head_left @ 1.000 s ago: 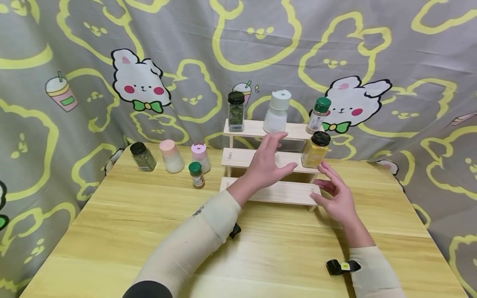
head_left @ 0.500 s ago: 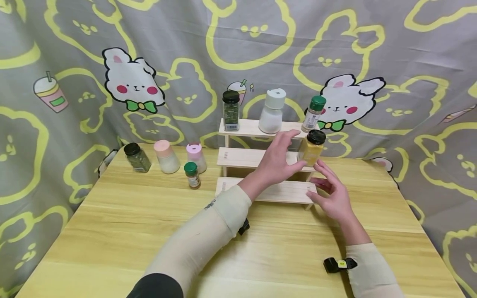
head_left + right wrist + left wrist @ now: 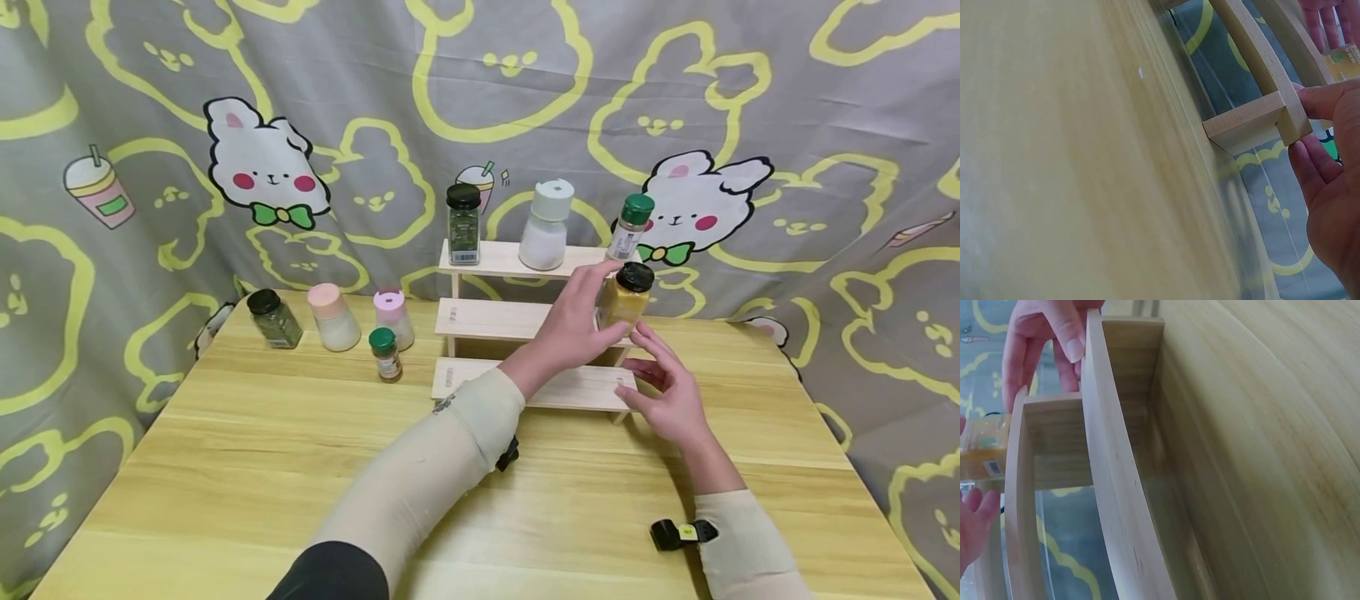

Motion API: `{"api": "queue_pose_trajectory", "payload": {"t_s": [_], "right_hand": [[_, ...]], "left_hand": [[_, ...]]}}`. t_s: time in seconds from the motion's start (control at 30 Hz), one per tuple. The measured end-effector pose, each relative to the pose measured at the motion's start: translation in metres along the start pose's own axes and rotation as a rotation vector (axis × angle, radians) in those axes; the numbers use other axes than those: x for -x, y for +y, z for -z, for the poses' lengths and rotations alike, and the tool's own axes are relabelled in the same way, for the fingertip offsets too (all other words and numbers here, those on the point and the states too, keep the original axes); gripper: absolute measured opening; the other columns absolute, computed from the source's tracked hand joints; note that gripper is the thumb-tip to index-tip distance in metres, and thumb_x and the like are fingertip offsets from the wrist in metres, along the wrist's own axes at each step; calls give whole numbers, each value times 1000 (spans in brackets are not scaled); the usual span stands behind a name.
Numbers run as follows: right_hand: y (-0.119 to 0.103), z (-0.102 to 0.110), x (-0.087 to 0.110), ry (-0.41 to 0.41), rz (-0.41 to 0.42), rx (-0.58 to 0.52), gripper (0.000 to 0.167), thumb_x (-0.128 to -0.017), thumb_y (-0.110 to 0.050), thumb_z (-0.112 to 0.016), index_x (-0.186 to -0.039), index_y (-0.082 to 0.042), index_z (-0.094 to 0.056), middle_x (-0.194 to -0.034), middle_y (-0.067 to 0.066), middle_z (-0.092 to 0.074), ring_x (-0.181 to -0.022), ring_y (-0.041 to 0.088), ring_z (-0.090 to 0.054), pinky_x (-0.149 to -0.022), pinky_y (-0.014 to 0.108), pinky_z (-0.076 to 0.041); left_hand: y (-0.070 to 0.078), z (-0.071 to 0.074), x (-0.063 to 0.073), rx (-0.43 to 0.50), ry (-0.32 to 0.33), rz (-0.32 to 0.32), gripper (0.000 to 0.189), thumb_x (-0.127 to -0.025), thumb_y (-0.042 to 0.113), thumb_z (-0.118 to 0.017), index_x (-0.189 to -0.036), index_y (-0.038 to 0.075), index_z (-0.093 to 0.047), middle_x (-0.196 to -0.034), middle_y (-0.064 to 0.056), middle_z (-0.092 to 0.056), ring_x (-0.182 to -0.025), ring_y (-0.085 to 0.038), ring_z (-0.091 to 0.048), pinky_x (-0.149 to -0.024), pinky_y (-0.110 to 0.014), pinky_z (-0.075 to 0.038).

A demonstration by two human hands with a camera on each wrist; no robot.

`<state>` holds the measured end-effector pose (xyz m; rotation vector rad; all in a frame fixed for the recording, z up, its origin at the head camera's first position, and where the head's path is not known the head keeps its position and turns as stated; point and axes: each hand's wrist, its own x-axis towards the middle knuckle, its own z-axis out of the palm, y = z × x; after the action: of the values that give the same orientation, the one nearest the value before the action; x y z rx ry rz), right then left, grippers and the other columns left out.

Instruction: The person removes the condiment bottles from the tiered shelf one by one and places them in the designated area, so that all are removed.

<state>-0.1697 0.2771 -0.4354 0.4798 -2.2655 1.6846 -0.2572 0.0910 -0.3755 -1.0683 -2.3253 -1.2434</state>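
A wooden three-step rack [image 3: 495,318] stands at the back of the table. On its middle step, at the right end, stands a yellow spice jar with a black lid [image 3: 628,300]. My left hand [image 3: 573,321] reaches across to this jar, thumb in front and fingers behind its left side; the left wrist view shows a gap between the jar [image 3: 985,447] and the nearer fingertips [image 3: 985,506]. My right hand [image 3: 671,396] grips the right end of the lowest step, thumb on one side of the board [image 3: 1294,122] and fingers on the other.
The top step holds a black-lidded herb jar [image 3: 463,225], a white shaker [image 3: 545,225] and a green-capped bottle [image 3: 630,227]. Left on the table [image 3: 225,467] stand another herb jar [image 3: 275,319], a peach-lidded shaker [image 3: 333,317], a lilac-lidded shaker [image 3: 393,318] and a small green-capped bottle [image 3: 386,356]. A patterned curtain hangs behind.
My left hand has moved right along the middle step until its thumb and fingers stand about the yellow spice jar. The right hand stays at the rack's right end.
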Motion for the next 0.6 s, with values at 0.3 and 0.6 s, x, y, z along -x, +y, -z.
{"api": "queue_pose_trajectory", "payload": {"t_s": [0.3, 0.6], "right_hand": [[1, 0, 0, -6, -3, 5, 78, -75, 24, -72, -146, 3, -46, -159, 13, -31, -109, 47, -57, -96, 30, -50], [2, 1, 0, -4, 6, 10, 77, -75, 23, -73, -145, 4, -47, -159, 13, -31, -109, 47, -57, -95, 29, -50]], "left_hand": [[3, -8, -4, 10, -6, 17, 76, -89, 18, -77, -150, 16, -32, -141, -12, -41, -122, -15, -44, -101, -19, -37], [3, -10, -3, 8, -20, 53, 74, -92, 16, -74, -151, 20, -30, -139, -11, -45, -121, -17, -48, -101, -25, -42]]}}
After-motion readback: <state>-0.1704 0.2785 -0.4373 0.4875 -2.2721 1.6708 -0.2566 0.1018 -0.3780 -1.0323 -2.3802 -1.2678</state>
